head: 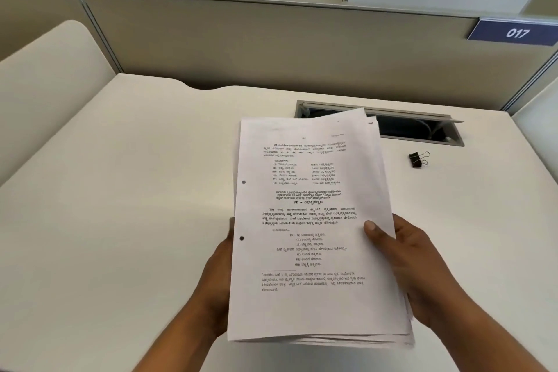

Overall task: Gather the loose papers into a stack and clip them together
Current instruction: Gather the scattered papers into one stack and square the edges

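A stack of printed white papers (311, 220) with two punch holes on its left edge is held up above the desk in both hands. My left hand (216, 284) grips the stack's left edge, mostly hidden behind the sheets. My right hand (407, 263) holds the right edge, thumb pressed on the top page. The sheets are slightly fanned at the top right and bottom edges. A black binder clip (418, 159) with silver handles lies on the desk to the right of the stack, apart from both hands.
The white desk (136, 190) has an open cable slot (416, 127) at the back, partly behind the papers. A beige partition (271, 39) with a blue "017" sign (516, 32) runs along the far edge. A rounded divider (51, 69) stands at the left.
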{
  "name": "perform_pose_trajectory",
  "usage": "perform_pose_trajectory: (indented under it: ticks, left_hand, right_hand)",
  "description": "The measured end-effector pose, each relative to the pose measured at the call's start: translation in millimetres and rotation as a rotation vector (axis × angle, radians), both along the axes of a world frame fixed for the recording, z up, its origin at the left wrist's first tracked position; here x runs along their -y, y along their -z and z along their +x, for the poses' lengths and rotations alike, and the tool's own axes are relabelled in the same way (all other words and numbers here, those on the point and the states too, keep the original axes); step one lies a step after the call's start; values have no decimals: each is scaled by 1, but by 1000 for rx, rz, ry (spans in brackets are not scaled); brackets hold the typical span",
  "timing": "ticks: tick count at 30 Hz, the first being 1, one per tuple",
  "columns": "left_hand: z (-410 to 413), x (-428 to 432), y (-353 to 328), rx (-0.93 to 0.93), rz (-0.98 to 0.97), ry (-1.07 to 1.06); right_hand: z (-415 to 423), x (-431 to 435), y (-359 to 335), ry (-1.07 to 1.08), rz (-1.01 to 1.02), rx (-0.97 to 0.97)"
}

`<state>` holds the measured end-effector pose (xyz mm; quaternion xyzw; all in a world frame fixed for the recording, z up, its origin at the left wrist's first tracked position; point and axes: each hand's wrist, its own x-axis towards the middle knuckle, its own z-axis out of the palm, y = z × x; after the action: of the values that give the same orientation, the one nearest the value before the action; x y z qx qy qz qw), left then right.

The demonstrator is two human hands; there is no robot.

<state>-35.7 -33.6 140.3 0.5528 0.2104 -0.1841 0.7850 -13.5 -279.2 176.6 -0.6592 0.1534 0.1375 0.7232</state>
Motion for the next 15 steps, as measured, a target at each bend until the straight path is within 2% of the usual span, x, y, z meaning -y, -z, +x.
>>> perform_pose_trajectory:
  ticks: [3, 8, 15]
  left_hand:
    - [5, -3, 5, -95, -203, -24]
    - [10, -3, 2, -74, -318, -3]
    - [9, -2, 1, 26, -128, 72]
  right_hand:
    - [0, -1, 3, 26, -37, 34]
    - [2, 2, 7, 45, -54, 64]
    - [5, 10, 14, 12, 27, 82]
